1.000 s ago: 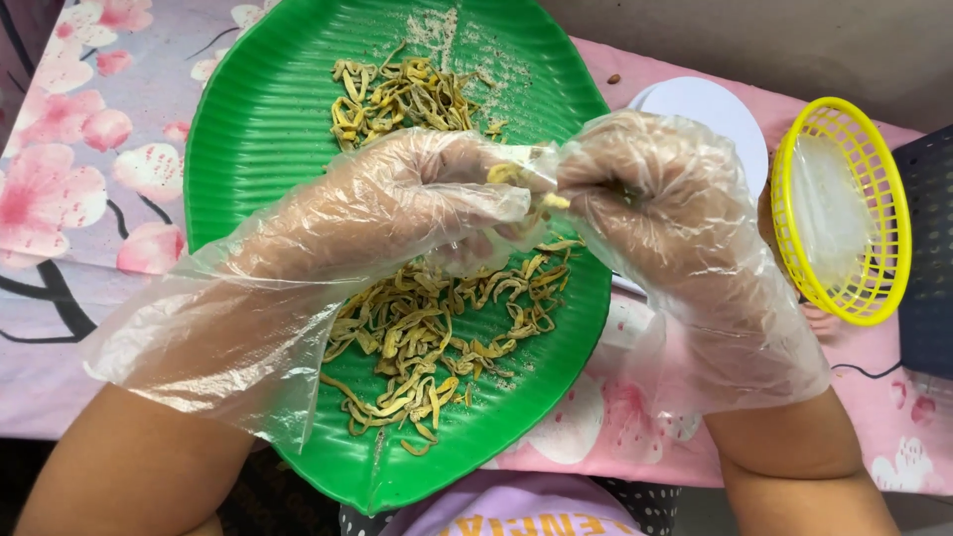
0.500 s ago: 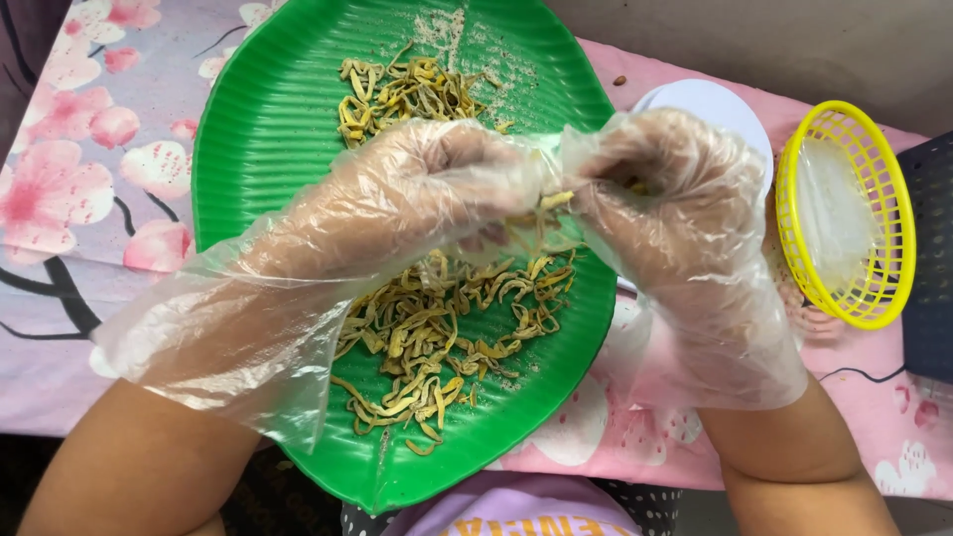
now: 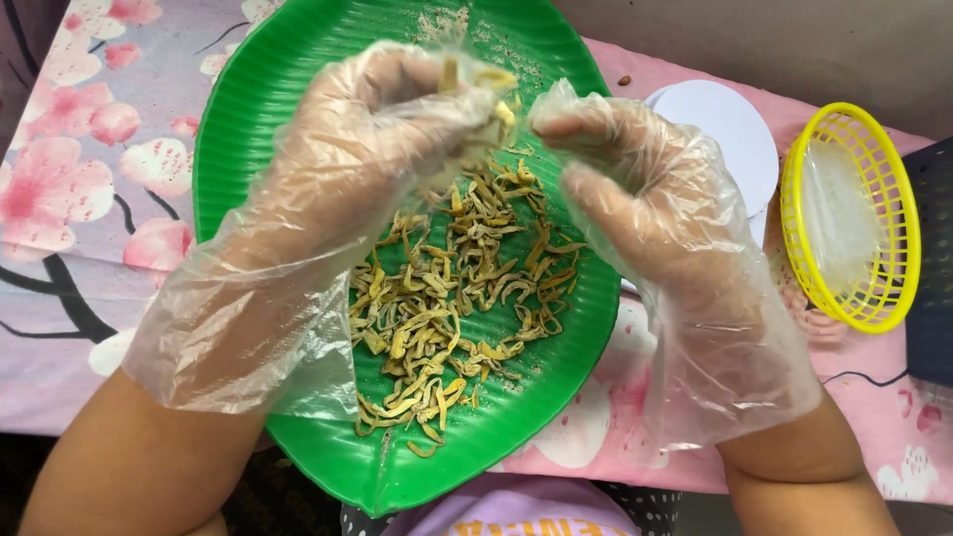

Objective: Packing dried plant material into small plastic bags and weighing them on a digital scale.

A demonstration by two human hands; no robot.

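While my left hand (image 3: 397, 119) pinches a few yellow-green strips (image 3: 493, 91) above the far end of the green leaf-shaped tray (image 3: 238, 149), its grip is clamped on them thru the loose plastic glove. My right hand (image 3: 635, 189) hangs just beside it, fingers curled, thumb and forefinger nearly together but w/ nothing clearly between them. Head view only. Main pile of strips (image 3: 457, 298) lies mid-tray, toward the near edge of the counter (image 3: 60, 288). Yellow basket (image 3: 849, 218) and white lid (image 3: 725, 129) sit by the right edge. To do this well, I'd say: keep hands over the tray so bits drop back in, pinch lightly, mind the slack glove.
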